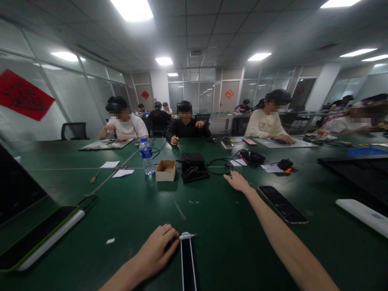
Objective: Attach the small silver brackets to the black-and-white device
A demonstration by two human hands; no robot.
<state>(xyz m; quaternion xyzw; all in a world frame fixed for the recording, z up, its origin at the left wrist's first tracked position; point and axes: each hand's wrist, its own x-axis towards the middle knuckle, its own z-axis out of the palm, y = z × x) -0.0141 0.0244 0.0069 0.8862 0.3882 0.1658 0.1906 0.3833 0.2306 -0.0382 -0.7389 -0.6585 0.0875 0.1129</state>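
My left hand (159, 245) rests on the green table with its fingers curled together. Its fingertips are at the white top end of a narrow, dark strip with white edges (188, 262); whatever they may hold is hidden. Farther off, my right hand (238, 181) is stretched out low over the table, fingers extended and slightly apart, with nothing visible in it. It is nearest to a black cable and a white paper (238, 162). Beside my right forearm lies a dark phone (283, 204).
Ahead stand a water bottle (147, 157), an open cardboard box (165, 171) and a black device (193, 163). A brush (95, 176) lies left. Black gear (252, 157) with cables is at the right. Several people sit across the table; screens flank both sides.
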